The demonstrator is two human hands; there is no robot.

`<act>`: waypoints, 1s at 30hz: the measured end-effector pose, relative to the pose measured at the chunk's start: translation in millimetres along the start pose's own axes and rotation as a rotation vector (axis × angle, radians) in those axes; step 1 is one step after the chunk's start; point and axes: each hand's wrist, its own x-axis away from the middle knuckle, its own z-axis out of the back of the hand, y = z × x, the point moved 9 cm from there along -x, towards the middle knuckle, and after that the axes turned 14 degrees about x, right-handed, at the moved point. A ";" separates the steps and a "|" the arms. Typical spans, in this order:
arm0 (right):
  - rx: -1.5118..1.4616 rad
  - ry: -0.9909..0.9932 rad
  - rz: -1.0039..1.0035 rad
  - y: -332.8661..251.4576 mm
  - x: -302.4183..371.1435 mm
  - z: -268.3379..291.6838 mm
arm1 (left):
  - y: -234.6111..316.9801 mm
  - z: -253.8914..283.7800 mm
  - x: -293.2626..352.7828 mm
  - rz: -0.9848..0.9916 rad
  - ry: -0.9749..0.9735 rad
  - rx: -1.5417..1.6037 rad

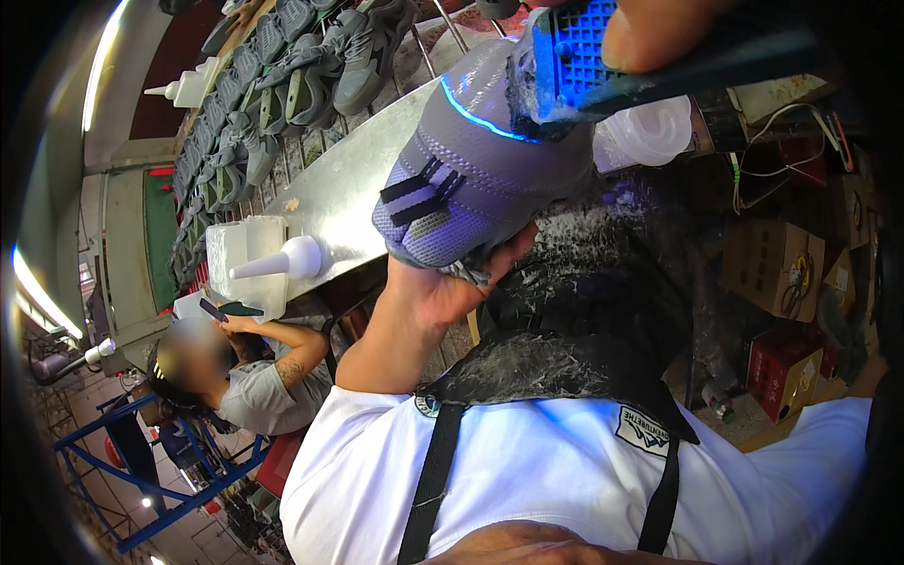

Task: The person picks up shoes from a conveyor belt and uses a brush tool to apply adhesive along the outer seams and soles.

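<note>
A grey shoe (480, 179) with black side stripes hangs tilted in front of me, its toe toward the top of the view. My left hand (428, 297) grips it by the collar, with the thumb showing and the other fingers hidden by the shoe. A glowing blue line runs across the upper near the toe. At the top right, my right hand (664, 33) is closed around a black tool with a blue gridded face (576, 61). The tool overlaps the shoe's toe end; whether they touch I cannot tell. A dark, fibre-covered apron (556, 363) lies over my lap.
Rows of grey shoes (250, 122) stand on a rack beyond a metal bench (353, 184). A white nozzle bottle (297, 256) lies by a clear tub (221, 259). Another person (273, 395) sits left. Rightward are a plastic cup (650, 132), cables (739, 174) and cardboard boxes (758, 259).
</note>
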 end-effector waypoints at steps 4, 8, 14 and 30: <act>-0.013 0.013 -0.009 2.6 8.6 -0.2 | -12.6 9.7 1.6 0.092 -0.037 -0.052; -0.034 0.011 0.010 -3.4 3.7 -3.3 | -28.0 15.1 10.0 0.163 -0.035 0.025; -0.093 0.013 0.014 -0.2 2.9 -7.0 | -49.4 10.0 7.6 0.223 -0.085 0.150; -0.231 0.120 -0.005 -9.9 30.6 -12.4 | -62.8 19.7 -3.1 0.429 -0.268 0.301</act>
